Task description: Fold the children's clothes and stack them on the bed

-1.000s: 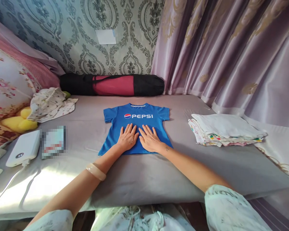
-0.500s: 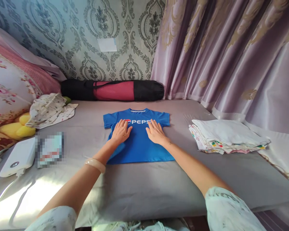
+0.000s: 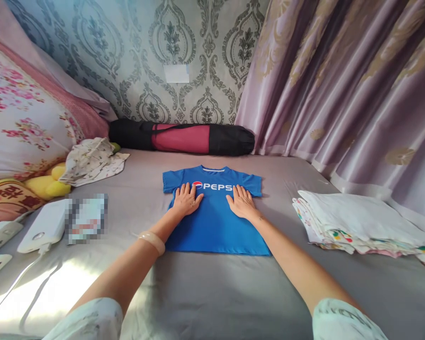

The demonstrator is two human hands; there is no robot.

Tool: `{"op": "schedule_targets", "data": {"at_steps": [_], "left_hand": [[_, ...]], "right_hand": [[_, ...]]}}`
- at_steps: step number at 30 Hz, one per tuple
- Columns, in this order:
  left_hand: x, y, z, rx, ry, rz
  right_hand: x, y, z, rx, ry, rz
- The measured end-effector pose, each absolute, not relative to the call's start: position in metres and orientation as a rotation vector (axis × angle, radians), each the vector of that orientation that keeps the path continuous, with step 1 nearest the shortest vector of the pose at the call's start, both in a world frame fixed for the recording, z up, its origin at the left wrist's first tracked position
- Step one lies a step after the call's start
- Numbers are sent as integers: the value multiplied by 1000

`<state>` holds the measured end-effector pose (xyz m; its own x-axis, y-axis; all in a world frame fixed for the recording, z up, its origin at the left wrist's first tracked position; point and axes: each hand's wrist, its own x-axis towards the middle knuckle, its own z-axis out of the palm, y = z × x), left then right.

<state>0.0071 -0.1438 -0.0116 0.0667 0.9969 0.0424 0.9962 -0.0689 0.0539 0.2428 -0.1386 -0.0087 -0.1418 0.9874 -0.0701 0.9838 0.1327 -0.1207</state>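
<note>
A small blue Pepsi T-shirt lies spread flat, front up, on the grey bed sheet. My left hand rests palm down on the shirt's chest at the left, fingers stretched out, beside the logo. My right hand lies flat on the chest at the right, fingers apart, covering the end of the lettering. Neither hand holds anything. A pale bangle sits on my left wrist.
A stack of folded white clothes lies to the right. A black-and-red rolled bag lies along the wall. A crumpled floral garment, yellow plush toy, white power bank and pillows sit left. Curtains hang right.
Both hands have slid up the shirt from its middle to the chest and moved apart toward the sleeves. The view has shifted slightly, so the things appear further right.
</note>
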Motion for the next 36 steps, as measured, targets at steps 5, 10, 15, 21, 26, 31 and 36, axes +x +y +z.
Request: {"op": "schedule_targets", "data": {"at_steps": [5, 10, 15, 21, 26, 31, 36], "left_hand": [[-1, -125, 6, 2283, 2142, 218], [-2, -91, 7, 2343, 2159, 372], [9, -75, -15, 2325, 2097, 290], [13, -75, -23, 2233, 2100, 125], [13, -75, -20, 2232, 2098, 58], [12, -69, -8, 2297, 2089, 47], [13, -48, 4, 2357, 2118, 124]], "right_hand": [[241, -122, 11, -2030, -2383, 179], [222, -91, 23, -2041, -2265, 92], [208, -68, 2, -2055, -2202, 185], [209, -63, -14, -2126, -2177, 290], [209, -63, -10, -2162, -2193, 320], [210, -57, -1, -2144, -2200, 331], [208, -43, 4, -2048, -2176, 146]]}}
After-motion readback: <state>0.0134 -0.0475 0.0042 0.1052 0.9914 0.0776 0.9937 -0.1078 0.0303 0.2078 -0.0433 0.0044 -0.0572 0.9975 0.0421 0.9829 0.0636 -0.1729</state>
